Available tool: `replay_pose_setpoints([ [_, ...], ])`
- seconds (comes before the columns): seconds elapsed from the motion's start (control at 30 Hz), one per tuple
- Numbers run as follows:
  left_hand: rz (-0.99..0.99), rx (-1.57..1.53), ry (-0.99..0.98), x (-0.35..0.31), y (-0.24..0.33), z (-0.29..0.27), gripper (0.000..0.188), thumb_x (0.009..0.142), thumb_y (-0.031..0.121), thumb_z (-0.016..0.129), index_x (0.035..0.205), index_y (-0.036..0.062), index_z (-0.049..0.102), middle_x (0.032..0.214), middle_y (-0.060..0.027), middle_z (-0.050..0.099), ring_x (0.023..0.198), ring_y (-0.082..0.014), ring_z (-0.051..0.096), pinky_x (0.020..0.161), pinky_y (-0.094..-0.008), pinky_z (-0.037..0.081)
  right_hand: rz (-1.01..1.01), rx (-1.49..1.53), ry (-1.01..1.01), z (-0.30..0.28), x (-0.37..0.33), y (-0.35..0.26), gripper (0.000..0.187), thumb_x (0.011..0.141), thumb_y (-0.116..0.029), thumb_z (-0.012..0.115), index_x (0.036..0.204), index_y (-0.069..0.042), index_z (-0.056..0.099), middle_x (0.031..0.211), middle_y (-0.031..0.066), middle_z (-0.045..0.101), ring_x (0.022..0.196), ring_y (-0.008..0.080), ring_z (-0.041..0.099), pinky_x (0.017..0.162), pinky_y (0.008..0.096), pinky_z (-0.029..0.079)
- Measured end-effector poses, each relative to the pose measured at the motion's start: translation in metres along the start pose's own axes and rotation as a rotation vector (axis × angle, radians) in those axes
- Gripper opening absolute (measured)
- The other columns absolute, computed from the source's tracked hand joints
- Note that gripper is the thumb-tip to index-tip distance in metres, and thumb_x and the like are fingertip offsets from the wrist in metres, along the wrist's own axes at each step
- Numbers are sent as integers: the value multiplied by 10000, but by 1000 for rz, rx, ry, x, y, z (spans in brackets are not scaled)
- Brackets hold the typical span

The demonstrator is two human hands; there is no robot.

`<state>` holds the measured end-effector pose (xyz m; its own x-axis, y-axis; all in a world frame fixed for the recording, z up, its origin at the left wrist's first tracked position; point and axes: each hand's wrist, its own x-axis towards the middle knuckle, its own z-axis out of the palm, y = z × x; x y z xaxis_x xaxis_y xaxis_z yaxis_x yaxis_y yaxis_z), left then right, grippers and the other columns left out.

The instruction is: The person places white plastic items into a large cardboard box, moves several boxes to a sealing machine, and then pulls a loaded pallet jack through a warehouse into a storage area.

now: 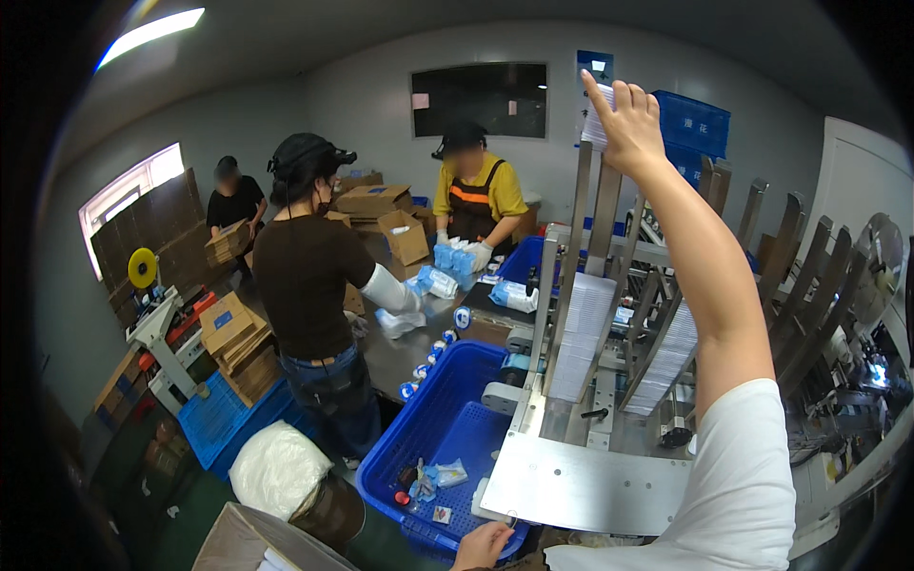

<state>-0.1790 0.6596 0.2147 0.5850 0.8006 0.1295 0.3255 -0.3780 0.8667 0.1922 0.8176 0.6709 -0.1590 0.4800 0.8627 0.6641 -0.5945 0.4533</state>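
My right hand [626, 124] is raised high at the top of a metal feeder rail. Its fingers close around a stack of white cards [595, 114], with the index finger stretched along it. Lower in the same rails stands a tall stack of white sheets [583, 333], and beside it leans a second stack [666, 362]. My left hand [484, 544] is low at the bottom edge, next to the blue basket and the machine's metal plate [586, 481]. Its fingers are curled together; what they hold, if anything, is too small to make out.
The blue basket [381, 466] holds a few small packets. A co-worker in brown [314, 276] and one in yellow [481, 190] handle blue-and-white packs [436, 283] at a metal table. Another person [235, 205] holds cardboard at the back left. A white sack [279, 468] stands left of the basket.
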Motion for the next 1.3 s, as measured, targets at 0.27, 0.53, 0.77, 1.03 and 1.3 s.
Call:
replay_pose_setpoints([
  [0.27, -22, 266, -283, -30, -68, 27, 164, 838, 224, 566, 894, 73, 598, 841, -129, 623, 799, -324, 601, 667, -425, 486, -357, 289, -367, 20, -146, -58, 1231, 475, -220, 849, 1451, -266, 102, 1016, 138, 484, 969, 297, 483, 822, 398, 407],
  [0.53, 138, 540, -444, -36, -17, 93, 204, 809, 263, 602, 943, 115, 646, 1186, -118, 511, 981, -334, 543, 776, -445, 470, -234, 396, -138, -27, -169, -64, 965, 541, -200, 818, 1379, -246, 342, 1352, 115, 389, 1266, 318, 329, 1058, 430, 235],
  [0.77, 290, 391, 186, -97, 48, -123, 153, 806, 217, 619, 802, 67, 650, 896, -81, 621, 846, -234, 591, 719, -350, 495, -174, 1329, -392, -56, -298, -100, 582, 792, -101, 635, 1328, -72, 409, 1301, 153, 451, 1190, 326, 427, 1011, 405, 310],
  [1.03, -573, 601, 403, -204, -129, -311, 181, 815, 168, 584, 915, 33, 649, 884, -177, 624, 833, -333, 603, 762, -391, 475, -279, 1463, -660, -189, -320, -185, 486, 715, -26, 664, 1182, -22, 528, 1175, 164, 512, 1098, 329, 490, 942, 373, 383],
  [1.3, -620, 738, 243, -203, -205, -273, 506, 674, 423, 718, 968, 36, 581, 1008, -121, 533, 1001, -286, 485, 825, -431, 390, -512, 1521, -703, -294, -306, -251, 508, 648, -33, 710, 1132, -35, 557, 1095, 141, 540, 1004, 324, 515, 865, 385, 424],
])
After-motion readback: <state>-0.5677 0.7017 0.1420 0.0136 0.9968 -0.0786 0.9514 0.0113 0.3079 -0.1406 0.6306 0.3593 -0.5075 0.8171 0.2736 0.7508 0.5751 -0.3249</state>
